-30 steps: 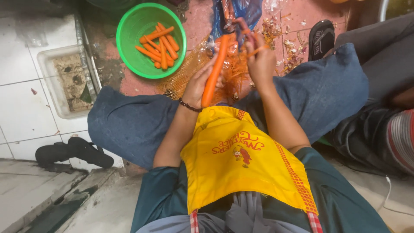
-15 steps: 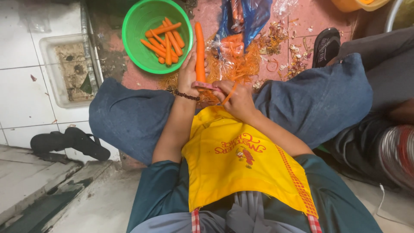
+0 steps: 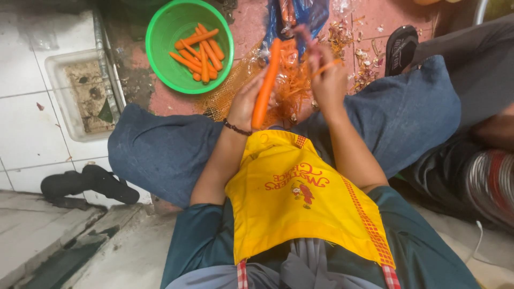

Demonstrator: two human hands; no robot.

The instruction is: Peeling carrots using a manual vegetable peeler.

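Note:
My left hand (image 3: 247, 103) grips a long orange carrot (image 3: 267, 81) that stands nearly upright above my knees. My right hand (image 3: 325, 75) is closed around a peeler at the carrot's upper end, and a thin orange strip of peel (image 3: 327, 66) trails from it. The peeler itself is mostly hidden by my fingers. A green bowl (image 3: 160, 32) with several peeled carrots (image 3: 197, 49) sits on the floor to the front left. I wear a yellow apron (image 3: 297, 198) and a dark bead bracelet on the left wrist.
A heap of orange peels lies on a mesh bag (image 3: 225, 99) under my hands. A blue plastic bag (image 3: 316, 10) lies beyond. A floor drain (image 3: 85, 96) in white tiles and black sandals (image 3: 88, 184) sit at left. Another person's leg and sandal (image 3: 400, 48) are at right.
The carrot has tilted back to nearly upright in my left hand, and my right hand has risen from the carrot's base to its upper end, pulling off a strip of peel.

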